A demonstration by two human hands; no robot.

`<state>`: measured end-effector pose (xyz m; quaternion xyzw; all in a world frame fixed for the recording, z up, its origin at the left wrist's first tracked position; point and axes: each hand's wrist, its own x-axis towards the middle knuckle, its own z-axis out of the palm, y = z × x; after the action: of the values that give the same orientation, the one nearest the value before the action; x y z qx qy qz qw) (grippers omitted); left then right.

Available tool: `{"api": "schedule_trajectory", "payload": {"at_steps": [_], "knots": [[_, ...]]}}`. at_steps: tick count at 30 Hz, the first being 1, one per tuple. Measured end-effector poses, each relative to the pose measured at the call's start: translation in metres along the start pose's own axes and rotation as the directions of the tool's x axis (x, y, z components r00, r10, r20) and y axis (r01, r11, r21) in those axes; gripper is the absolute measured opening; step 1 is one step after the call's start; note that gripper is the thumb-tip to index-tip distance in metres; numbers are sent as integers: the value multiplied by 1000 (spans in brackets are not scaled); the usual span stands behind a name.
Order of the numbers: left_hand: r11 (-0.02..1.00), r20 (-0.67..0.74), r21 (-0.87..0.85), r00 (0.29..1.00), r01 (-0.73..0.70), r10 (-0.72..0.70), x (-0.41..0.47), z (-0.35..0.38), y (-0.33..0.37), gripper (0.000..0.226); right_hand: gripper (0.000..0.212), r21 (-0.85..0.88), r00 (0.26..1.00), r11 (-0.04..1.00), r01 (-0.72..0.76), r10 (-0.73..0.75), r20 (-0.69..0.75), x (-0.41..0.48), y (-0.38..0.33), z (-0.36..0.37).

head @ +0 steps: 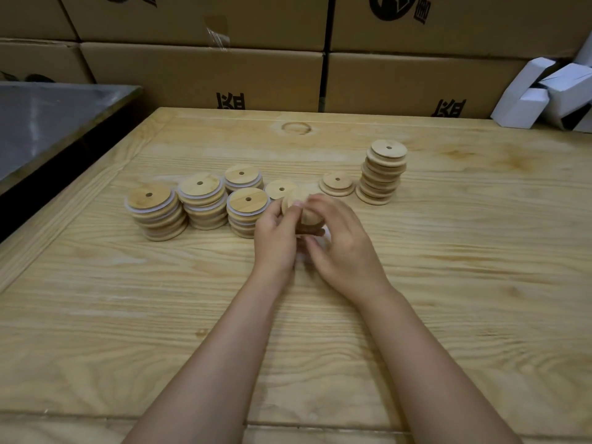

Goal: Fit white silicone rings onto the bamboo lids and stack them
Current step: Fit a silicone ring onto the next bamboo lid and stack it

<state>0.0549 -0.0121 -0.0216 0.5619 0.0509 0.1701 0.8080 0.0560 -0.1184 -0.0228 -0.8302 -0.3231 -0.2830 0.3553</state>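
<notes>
Both hands meet over the table's middle around one bamboo lid, held tilted above the wood. My left hand pinches its left edge and my right hand curls round its right side; a blurred white ring shows between the fingers below the lid. Stacks of lids with white rings stand at the left: one, another, a third and a fourth. A low ringed lid sits behind my hands. At the right stand a tall stack of bare lids and a single bare lid.
The wooden table has a raised border along its left edge. Cardboard boxes form a wall behind it. A metal tray lies beyond the left edge, and white paper cartons are piled at the back right.
</notes>
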Motion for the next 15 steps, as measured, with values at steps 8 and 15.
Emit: {"api": "schedule_trajectory", "payload": {"at_steps": [8, 15], "knots": [[990, -61, 138, 997, -37, 46, 4, 0, -3, 9, 26, -68, 932, 929, -363, 362, -31, 2, 25, -10], [984, -78, 167, 995, -53, 67, 7, -4, -11, 11, 18, -207, 875, 881, -425, 458, 157, 2, 33, -2]]}}
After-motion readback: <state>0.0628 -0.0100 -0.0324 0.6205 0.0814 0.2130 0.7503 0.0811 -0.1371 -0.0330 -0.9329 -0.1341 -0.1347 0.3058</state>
